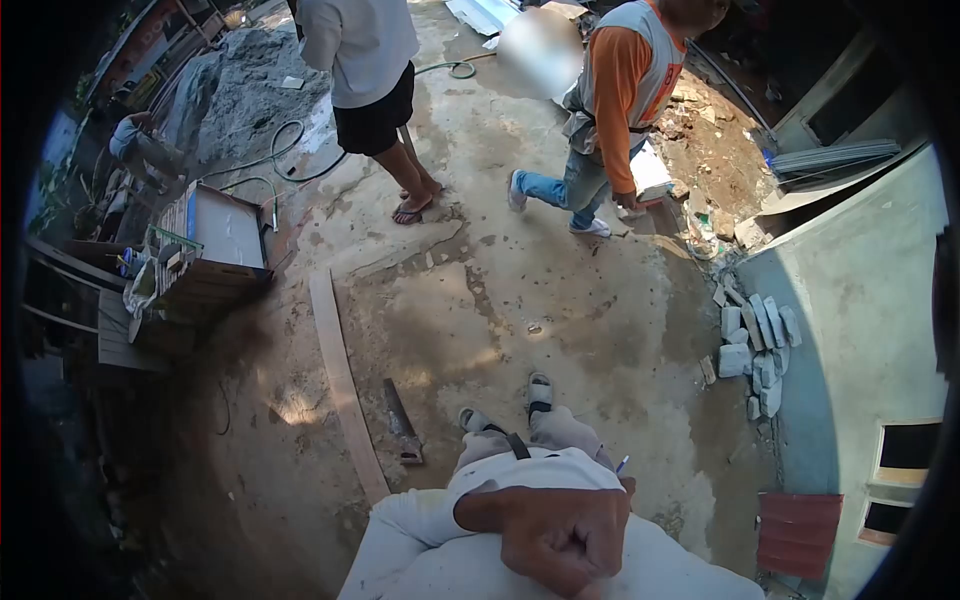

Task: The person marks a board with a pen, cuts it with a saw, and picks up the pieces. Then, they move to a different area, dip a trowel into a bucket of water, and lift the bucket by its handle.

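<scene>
Hand (565, 540) curled by white shirt (670, 560); cannot tell side, grasp or other hand's state; best kept clear of handsaw (400, 424).

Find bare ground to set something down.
Widest patch: concrete between the sandals and the stacked blocks. Narrower: the strip between the plank and the white-topped box. Crowded: saw close beside the plank; blocks along the wall, rubble beyond.

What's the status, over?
Left hand curled by the waist, grip unclear; right can't be made out. Handsaw on ground beside long board. One person standing ahead, another mid-stride.
</scene>
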A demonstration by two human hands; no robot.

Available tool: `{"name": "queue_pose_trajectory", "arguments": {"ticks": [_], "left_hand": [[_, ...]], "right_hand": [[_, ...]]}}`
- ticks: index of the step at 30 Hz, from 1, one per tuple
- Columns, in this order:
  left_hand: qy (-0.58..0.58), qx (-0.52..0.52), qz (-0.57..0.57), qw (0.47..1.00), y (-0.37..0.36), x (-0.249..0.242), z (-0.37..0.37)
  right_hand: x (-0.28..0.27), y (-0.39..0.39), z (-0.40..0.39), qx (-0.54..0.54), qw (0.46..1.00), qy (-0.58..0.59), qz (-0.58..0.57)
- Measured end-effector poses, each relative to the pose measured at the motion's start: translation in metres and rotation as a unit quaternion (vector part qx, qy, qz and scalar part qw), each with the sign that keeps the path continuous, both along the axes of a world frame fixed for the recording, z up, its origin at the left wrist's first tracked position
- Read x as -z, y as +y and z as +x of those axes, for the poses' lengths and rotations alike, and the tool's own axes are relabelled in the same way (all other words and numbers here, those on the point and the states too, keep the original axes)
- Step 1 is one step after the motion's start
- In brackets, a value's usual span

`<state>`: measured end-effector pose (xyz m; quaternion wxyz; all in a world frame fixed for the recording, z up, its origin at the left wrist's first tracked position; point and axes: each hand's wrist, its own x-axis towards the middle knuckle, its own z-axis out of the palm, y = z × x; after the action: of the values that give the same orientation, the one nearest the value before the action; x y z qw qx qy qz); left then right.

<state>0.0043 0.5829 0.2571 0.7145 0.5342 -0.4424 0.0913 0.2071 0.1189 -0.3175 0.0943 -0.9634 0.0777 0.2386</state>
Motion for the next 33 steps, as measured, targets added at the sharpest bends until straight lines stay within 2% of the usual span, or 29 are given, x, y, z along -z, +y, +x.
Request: {"name": "queue_pose_trajectory", "arguments": {"ticks": [2,6,7,8,11,14,16,17,18,19,20,24,25,27,30,32,33], "left_hand": [[0.026,-0.003,-0.01,1.0,-0.015,-0.009,0.01],[0.096,-0.006,-0.005,0.995,-0.033,-0.017,0.036],[0.111,-0.007,0.001,0.994,-0.034,-0.017,0.043],[0.125,-0.005,0.001,0.992,-0.035,-0.018,0.05],[0.169,-0.005,-0.034,0.985,-0.028,-0.015,0.068],[0.168,-0.041,-0.071,0.982,-0.004,-0.007,0.09],[0.179,-0.167,-0.12,0.962,0.021,-0.006,0.101],[0.187,-0.284,-0.156,0.927,0.037,-0.005,0.1],[0.218,-0.335,-0.211,0.892,0.054,0.005,0.099],[0.257,-0.386,-0.267,0.845,0.068,0.021,0.094],[0.294,-0.424,-0.263,0.816,0.082,0.046,0.085],[0.489,-0.527,-0.166,0.674,0.109,0.133,0.06],[0.532,-0.516,-0.194,0.642,0.117,0.158,0.065],[0.627,-0.479,-0.242,0.564,0.122,0.213,0.062],[0.727,-0.484,-0.009,0.487,0.132,0.349,0.064],[0.731,-0.413,0.111,0.532,0.148,0.407,0.057],[0.725,-0.38,0.175,0.547,0.161,0.415,0.055]], "right_hand": [[0.001,0.032,0.014,-0.061,0.998,0.006,0.0],[-0.006,0.066,0.038,-0.114,0.993,-0.014,0.022],[-0.011,0.082,0.046,-0.108,0.993,-0.018,0.035],[-0.027,0.095,0.052,-0.039,0.995,0.006,0.09],[0.015,0.085,0.076,0.007,0.994,0.005,0.11],[-0.03,0.094,0.076,-0.031,0.997,-0.013,0.07],[-0.053,0.095,0.083,-0.003,0.997,0.008,0.076],[-0.059,0.105,0.092,0.005,0.997,0.017,0.081],[-0.068,0.115,0.102,-0.001,0.996,0.005,0.084],[-0.079,0.119,0.108,-0.009,0.997,-0.001,0.08],[-0.091,0.13,0.119,-0.001,0.997,0.01,0.077],[-0.092,0.158,0.168,-0.04,0.997,-0.01,0.071],[-0.096,0.17,0.179,-0.051,0.995,-0.019,0.085],[-0.137,0.199,0.182,-0.065,0.992,-0.028,0.101],[-0.152,0.193,0.183,-0.093,0.992,-0.056,0.067],[-0.169,0.184,0.176,-0.086,0.993,-0.062,0.06],[-0.171,0.182,0.167,-0.084,0.993,-0.061,0.064]]}}
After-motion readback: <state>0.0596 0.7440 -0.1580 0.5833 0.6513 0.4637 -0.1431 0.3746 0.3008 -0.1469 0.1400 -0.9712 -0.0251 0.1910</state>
